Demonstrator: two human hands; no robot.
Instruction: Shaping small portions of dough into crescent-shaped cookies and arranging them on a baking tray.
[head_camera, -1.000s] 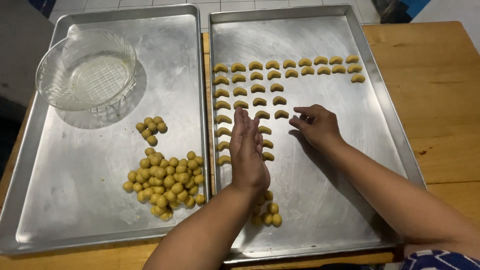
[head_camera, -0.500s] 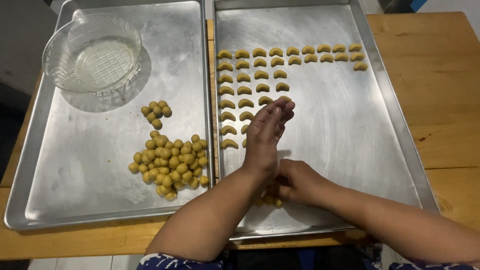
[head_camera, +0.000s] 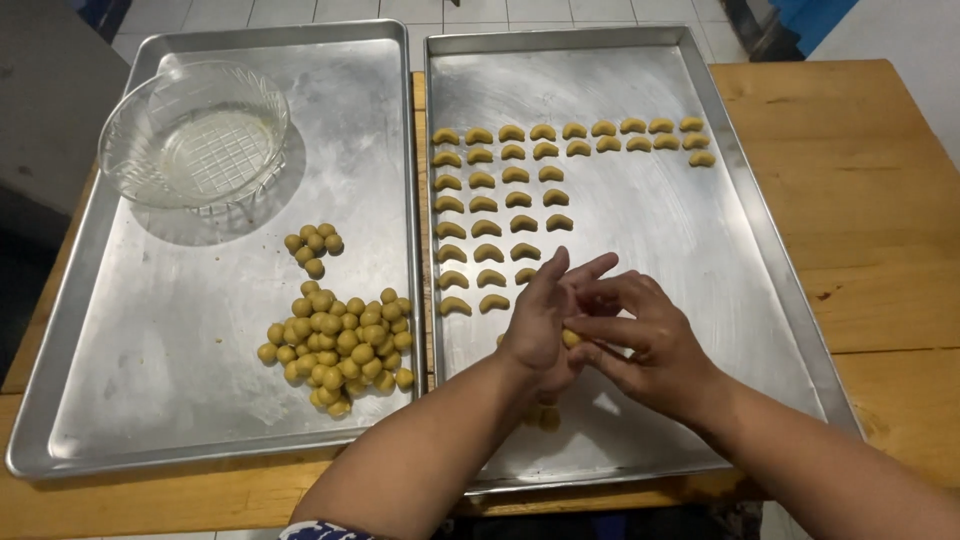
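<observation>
- left hand (head_camera: 535, 325) and right hand (head_camera: 640, 340) pressed together over right metal tray (head_camera: 760, 230), pinching small yellow dough piece (head_camera: 570, 338)
- matte crescent pieces (head_camera: 520, 170) in rows
- round dough balls (head_camera: 340, 345) heaped on left tray (head_camera: 150, 350)
- ribbed clear glass bowl (head_camera: 195, 135)
- wooden tabletop (head_camera: 880, 200)

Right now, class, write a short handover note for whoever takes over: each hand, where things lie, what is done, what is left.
Left hand and right hand are together over the right tray, pressing a dough piece between them.
Done: rows of crescents along that tray's top and left.
Left: a pile of dough balls and a smaller cluster on the left tray, beside a glass bowl. A few balls lie under the wrists.
</observation>
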